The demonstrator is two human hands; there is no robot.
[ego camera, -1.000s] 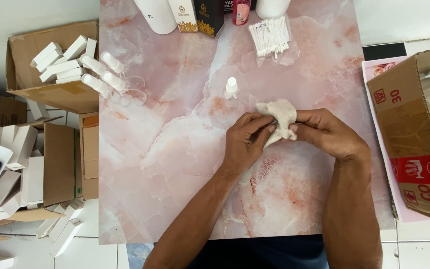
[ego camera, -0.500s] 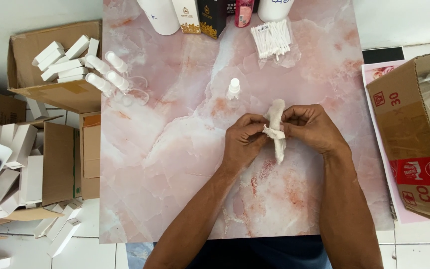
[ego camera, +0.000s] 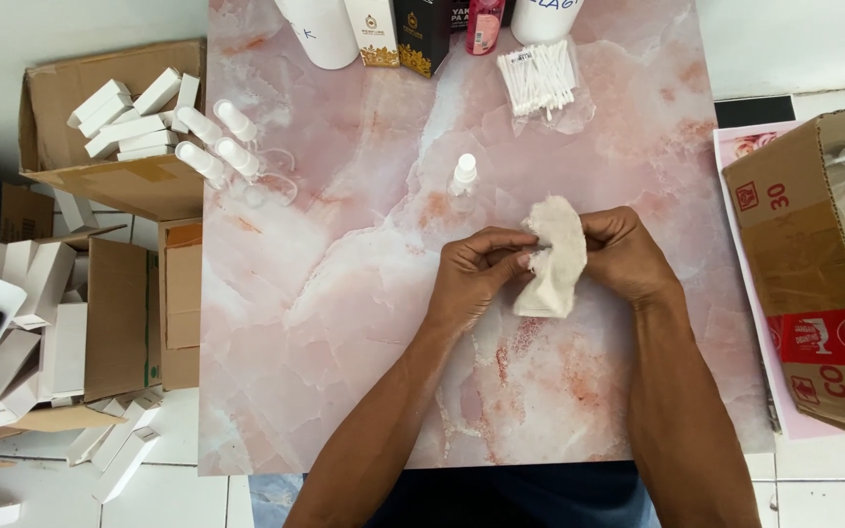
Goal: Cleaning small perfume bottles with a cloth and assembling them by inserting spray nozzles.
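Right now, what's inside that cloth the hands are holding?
The whitish cloth is pinched between the left hand and right hand. Anything wrapped inside is covered; only fabric shows above the pink marble table.

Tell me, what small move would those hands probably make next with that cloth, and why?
Probably they keep turning the cream cloth around whatever it wraps. The left hand and right hand both pinch it above the pink marble table, and its contents are hidden. A small clear bottle stands just beyond, untouched.

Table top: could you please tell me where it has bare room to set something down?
The marble table is bare left of the left hand and near its front edge. It is crowded along the far edge: bottles, cotton swabs, boxes. Both hands hold the cloth mid-table.
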